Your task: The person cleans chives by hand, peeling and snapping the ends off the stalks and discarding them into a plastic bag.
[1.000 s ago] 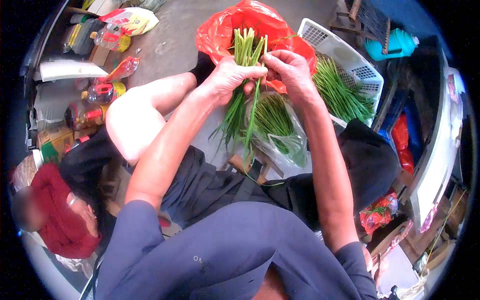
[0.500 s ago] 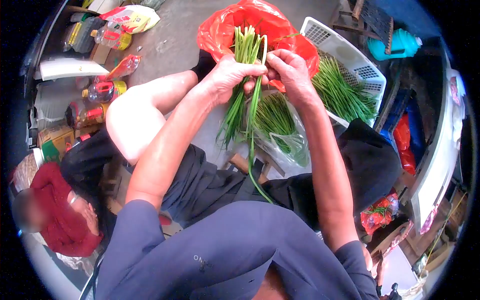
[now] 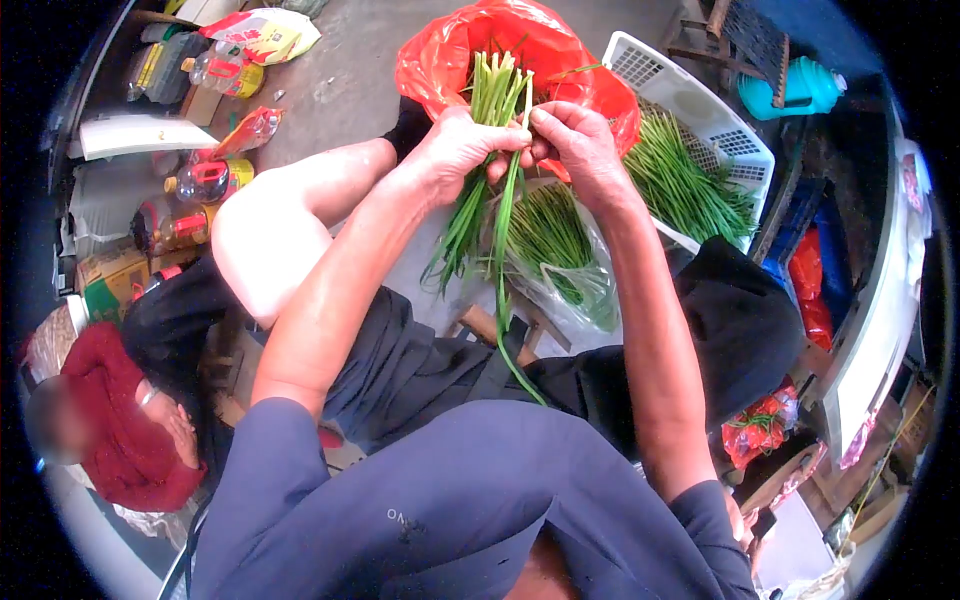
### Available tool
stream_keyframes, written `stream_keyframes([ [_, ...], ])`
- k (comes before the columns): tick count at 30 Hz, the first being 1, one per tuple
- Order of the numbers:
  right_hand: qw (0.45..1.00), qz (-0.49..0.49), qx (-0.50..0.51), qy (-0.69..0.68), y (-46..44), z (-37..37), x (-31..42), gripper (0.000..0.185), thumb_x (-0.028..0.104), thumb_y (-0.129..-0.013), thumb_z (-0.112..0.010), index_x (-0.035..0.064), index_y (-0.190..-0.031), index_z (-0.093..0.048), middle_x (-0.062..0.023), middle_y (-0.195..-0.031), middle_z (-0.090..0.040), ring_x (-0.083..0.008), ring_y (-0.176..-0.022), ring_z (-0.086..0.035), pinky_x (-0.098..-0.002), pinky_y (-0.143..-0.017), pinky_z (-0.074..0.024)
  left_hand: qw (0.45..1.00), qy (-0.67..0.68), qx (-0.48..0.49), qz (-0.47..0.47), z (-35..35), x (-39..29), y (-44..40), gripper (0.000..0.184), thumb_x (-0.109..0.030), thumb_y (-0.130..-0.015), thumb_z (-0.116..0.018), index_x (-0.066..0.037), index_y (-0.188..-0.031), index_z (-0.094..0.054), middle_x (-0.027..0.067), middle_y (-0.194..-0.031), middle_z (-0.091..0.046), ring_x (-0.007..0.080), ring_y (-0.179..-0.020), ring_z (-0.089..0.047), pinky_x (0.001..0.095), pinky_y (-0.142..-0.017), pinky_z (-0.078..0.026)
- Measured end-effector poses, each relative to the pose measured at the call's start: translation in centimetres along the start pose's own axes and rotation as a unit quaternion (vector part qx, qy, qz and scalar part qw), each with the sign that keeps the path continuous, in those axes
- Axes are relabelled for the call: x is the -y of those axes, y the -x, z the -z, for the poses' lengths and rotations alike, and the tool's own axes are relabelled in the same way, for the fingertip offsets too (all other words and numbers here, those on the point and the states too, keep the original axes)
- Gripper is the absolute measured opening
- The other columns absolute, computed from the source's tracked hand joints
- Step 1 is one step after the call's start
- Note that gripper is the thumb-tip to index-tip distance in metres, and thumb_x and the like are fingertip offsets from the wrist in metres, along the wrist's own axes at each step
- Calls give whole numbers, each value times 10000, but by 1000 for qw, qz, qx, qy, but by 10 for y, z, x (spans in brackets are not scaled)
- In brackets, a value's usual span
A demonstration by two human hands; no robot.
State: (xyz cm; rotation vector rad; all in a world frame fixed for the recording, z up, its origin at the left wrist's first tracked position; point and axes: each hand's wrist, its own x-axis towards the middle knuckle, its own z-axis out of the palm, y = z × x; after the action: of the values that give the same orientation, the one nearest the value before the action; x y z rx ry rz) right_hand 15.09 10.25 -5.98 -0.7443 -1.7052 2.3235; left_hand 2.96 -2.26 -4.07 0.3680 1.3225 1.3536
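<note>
My left hand (image 3: 452,152) is closed around a bunch of garlic chives (image 3: 490,90), pale cut ends up and green leaves hanging below the fist. Against its thumb, my right hand (image 3: 582,150) pinches at a single chive stalk, whose long leaf trails down over my lap. Behind both hands lies a red plastic bag (image 3: 432,68), its mouth spread wide. Under my right forearm, more chives (image 3: 550,235) rest in a clear plastic bag (image 3: 600,305).
To the right stands a white plastic basket (image 3: 750,175) with a heap of chives (image 3: 685,185). Oil bottles (image 3: 205,182) line the left side. A person in a dark red top (image 3: 125,420) sits at lower left. A teal jug (image 3: 805,90) stands at upper right.
Both hands stay almost in place, with my right fingers shifting slightly at the stalk. The hanging leaves of the bunch have swung a little to the left.
</note>
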Motion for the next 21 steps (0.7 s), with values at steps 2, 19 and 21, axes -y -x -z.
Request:
stream_keyframes([
  [2, 1000, -1, -4, 7, 1, -1, 1, 256, 233, -934, -539, -10, -930, -617, -30, -749, -632, -79, -611, -578, -211, -582, -458, 1000, -2, -2, 5, -1, -2, 1, 86, -87, -806, -627, -5, -831, -631, 71, -698, -646, 81, -492, -507, 209, -454, -392],
  [19, 964, 93, -127, 216, -8, 9, -13, 214, 193, -879, -555, -7, -873, -631, -62, -701, -618, -141, -630, -595, -295, -576, -476, 998, 5, 31, 52, 4, 1, 4, 155, -141, -831, -623, 7, -873, -626, 95, -709, -650, 81, -469, -490, 212, -449, -404],
  [21, 958, 101, -170, 208, -12, 16, -15, 199, 173, -860, -560, -8, -832, -636, -64, -674, -616, -141, -616, -595, -295, -565, -478, 997, -3, 43, 60, 5, 1, 5, 182, -170, -841, -633, 3, -899, -629, 88, -729, -651, 78, -482, -488, 207, -452, -398],
])
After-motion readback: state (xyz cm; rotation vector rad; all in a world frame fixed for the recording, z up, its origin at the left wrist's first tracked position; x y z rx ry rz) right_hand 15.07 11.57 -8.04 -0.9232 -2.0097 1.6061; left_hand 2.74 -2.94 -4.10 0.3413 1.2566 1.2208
